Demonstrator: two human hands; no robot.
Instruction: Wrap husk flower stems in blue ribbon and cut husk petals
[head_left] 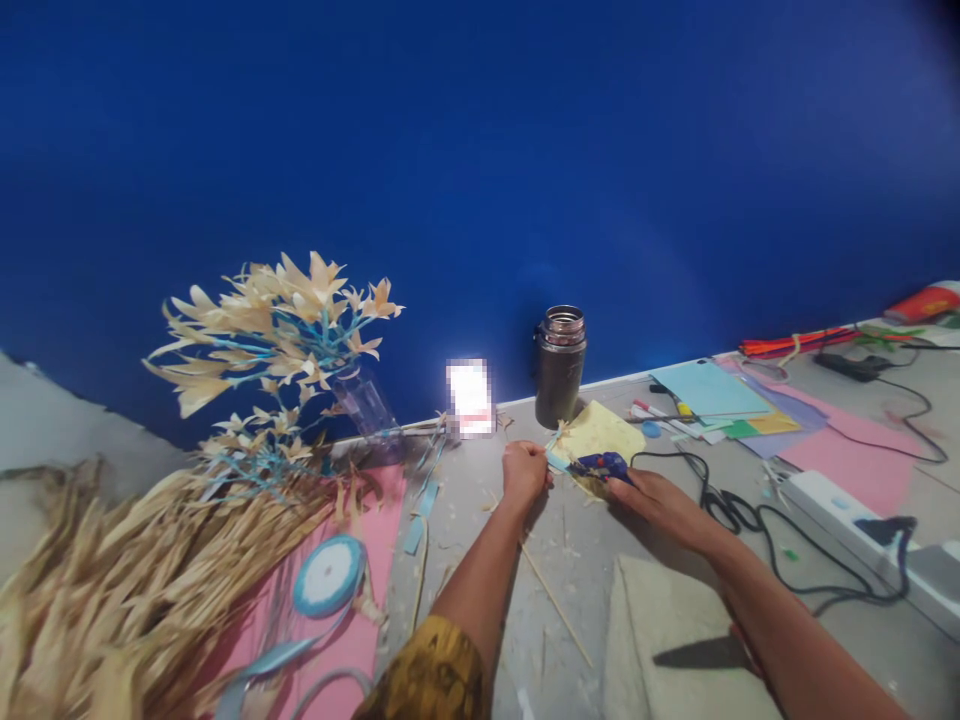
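My left hand (525,475) is closed in a pinch at the near end of a small light-blue ribbon strip (557,461). A tiny pale dried-husk flower (560,432) shows just beyond the fingers. My right hand (656,500) grips a dark-blue glue gun (600,466) with a black cord, its tip by the ribbon. Both hands are low over the tabletop, close to a yellow paper sheet (604,430). My left fingertips are partly hidden, so the exact hold is hard to see.
A steel flask (561,370) stands open against the blue wall. Husk flowers in a clear vase (366,405), dried husks (150,590) and a ribbon roll (328,577) lie left. At right are a power strip (862,530), knife (709,652) and coloured papers (712,388).
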